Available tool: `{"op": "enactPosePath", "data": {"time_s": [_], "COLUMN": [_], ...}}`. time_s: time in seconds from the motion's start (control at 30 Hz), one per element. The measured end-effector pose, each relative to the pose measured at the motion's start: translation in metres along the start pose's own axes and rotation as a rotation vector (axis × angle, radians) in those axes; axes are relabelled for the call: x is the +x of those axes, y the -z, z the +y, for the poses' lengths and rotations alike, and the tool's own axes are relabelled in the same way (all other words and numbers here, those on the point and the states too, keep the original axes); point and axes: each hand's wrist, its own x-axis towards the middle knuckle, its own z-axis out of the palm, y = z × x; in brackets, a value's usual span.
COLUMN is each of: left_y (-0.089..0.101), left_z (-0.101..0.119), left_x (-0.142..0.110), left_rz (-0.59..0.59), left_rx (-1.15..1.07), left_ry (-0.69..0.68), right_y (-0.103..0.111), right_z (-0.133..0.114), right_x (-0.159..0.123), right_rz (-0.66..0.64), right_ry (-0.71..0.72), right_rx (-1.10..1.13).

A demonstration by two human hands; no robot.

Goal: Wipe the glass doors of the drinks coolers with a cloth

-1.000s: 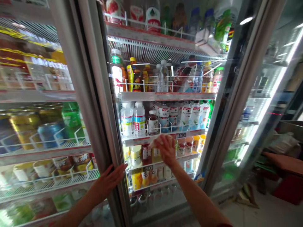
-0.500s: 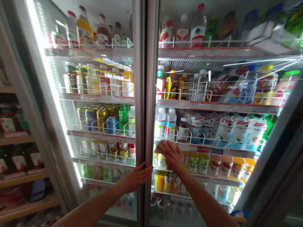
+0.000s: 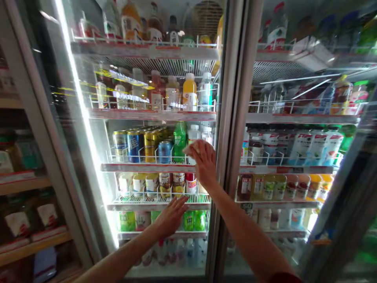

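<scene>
My right hand [image 3: 203, 163] is up in front of the glass door [image 3: 147, 155] of a lit drinks cooler. A pale cloth [image 3: 189, 149], bunched and partly hidden, shows under its fingers, pressed toward the glass. Below and to the left, my left hand [image 3: 172, 218] lies with fingers stretched out at the same door, holding nothing. Behind the glass near my right hand stand a green bottle [image 3: 180, 140] and a small blue can [image 3: 164, 151]. A red-and-white can [image 3: 191, 183] is on the shelf below.
A metal door frame [image 3: 232, 129] runs upright between this door and the right-hand door, which has shelves of bottles behind it. To the left, an open wooden shelf [image 3: 26, 184] holds dark bottles. A white box [image 3: 313, 53] appears at upper right, perhaps a reflection.
My view has shifted left. My right hand with the cloth has moved from the right-hand door across the frame to the left door; my left hand has left the frame for the left door.
</scene>
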Motion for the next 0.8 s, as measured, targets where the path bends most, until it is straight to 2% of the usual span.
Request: {"op": "enactPosePath", "data": {"time_s": [0.07, 0.13, 0.2, 0.27, 0.33, 0.43, 0.5, 0.57, 0.63, 0.7, 0.73, 0.8], "left_y": [-0.004, -0.009, -0.015, -0.023, -0.032, -0.041, -0.043, -0.044, -0.046, -0.053, -0.057, -0.069], "left_z": [-0.024, -0.044, -0.058, -0.063, -0.06, -0.055, -0.056, -0.057, -0.051, -0.037, -0.028, -0.008], "left_x": [-0.034, -0.064, -0.085, -0.096, -0.099, -0.098, -0.097, -0.094, -0.088, -0.078, -0.072, -0.058], "left_rz": [-0.039, -0.071, -0.101, -0.1, -0.046, 0.119, 0.228, 0.323, 0.419, 0.493, 0.513, 0.541], "left_rx": [-0.086, -0.165, -0.218, -0.244, -0.243, -0.195, -0.171, -0.182, -0.235, -0.312, -0.35, -0.419], "left_ry": [0.004, 0.026, 0.062, 0.102, 0.109, 0.102, 0.102, 0.104, 0.09, 0.034, -0.004, -0.055], "right_y": [-0.015, -0.019, -0.017, -0.013, -0.012, -0.019, -0.03, -0.042, -0.053, -0.063, -0.066, -0.071], "right_z": [-0.018, -0.035, -0.046, -0.047, -0.04, -0.028, -0.033, -0.049, -0.072, -0.091, -0.098, -0.103], "right_x": [-0.072, -0.142, -0.185, -0.19, -0.16, -0.098, -0.082, -0.101, -0.144, -0.189, -0.206, -0.226], "right_rz": [0.006, -0.053, -0.099, -0.11, -0.051, 0.099, 0.139, 0.047, -0.134, -0.255, -0.259, -0.179], "right_ry": [-0.078, -0.061, -0.057, -0.075, -0.117, -0.173, -0.172, -0.078, 0.082, 0.171, 0.166, 0.088], "right_rx": [-0.052, -0.056, -0.054, -0.035, -0.011, -0.017, -0.038, -0.022, 0.032, 0.094, 0.131, 0.232]}}
